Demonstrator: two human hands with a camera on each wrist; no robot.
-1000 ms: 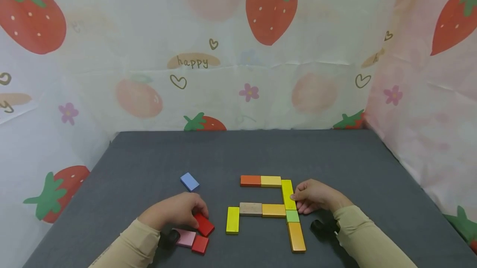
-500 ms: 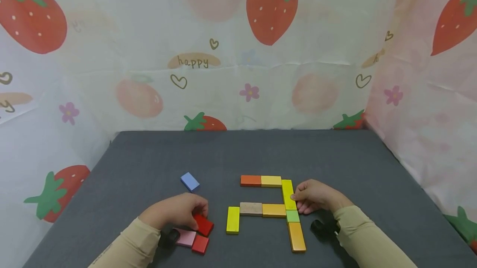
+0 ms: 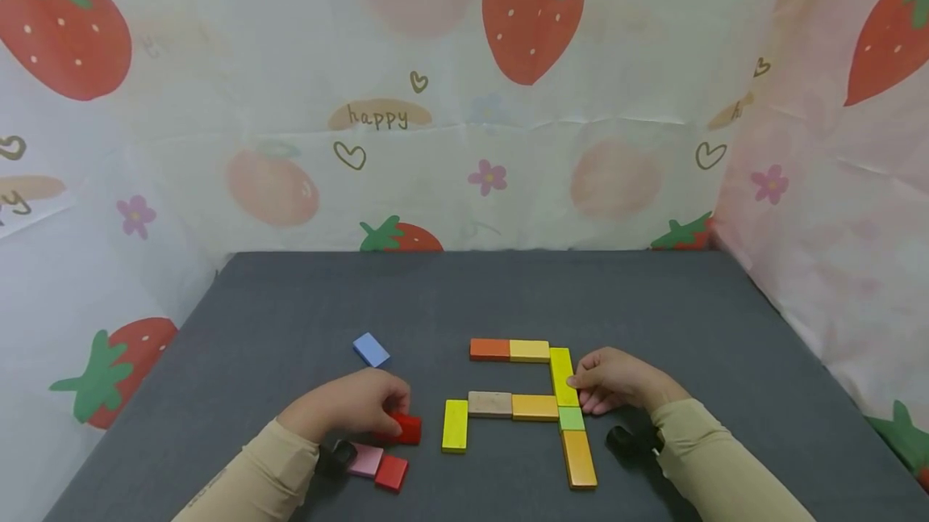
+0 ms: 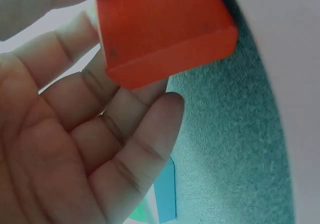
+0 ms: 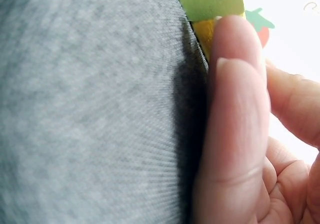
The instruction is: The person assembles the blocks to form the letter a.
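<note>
My left hand (image 3: 356,402) pinches a red block (image 3: 409,429) between thumb and fingers; in the left wrist view the same red block (image 4: 170,34) looms close, its other end hidden by the thumb. My right hand (image 3: 617,381) rests beside a long yellow block (image 3: 561,369), thumb touching its right edge. Below that block, in line, come a green block (image 3: 571,419) and an orange block (image 3: 580,459). Two rows reach left: red-orange (image 3: 489,349) and pale yellow blocks (image 3: 529,351); wood-coloured (image 3: 489,403) and amber blocks (image 3: 534,407), ending at an upright-lying yellow block (image 3: 455,427).
Under the left wrist lie a pink block (image 3: 366,460) and a smaller red block (image 3: 392,473), touching. A blue block (image 3: 372,349) lies beyond the left hand. The dark grey tabletop (image 3: 464,296) meets a fruit-printed cloth (image 3: 450,38) at the back and sides.
My left hand has shifted slightly away from me with the red block, which has turned and moved apart from the pink and small red blocks. The right hand keeps its place.
</note>
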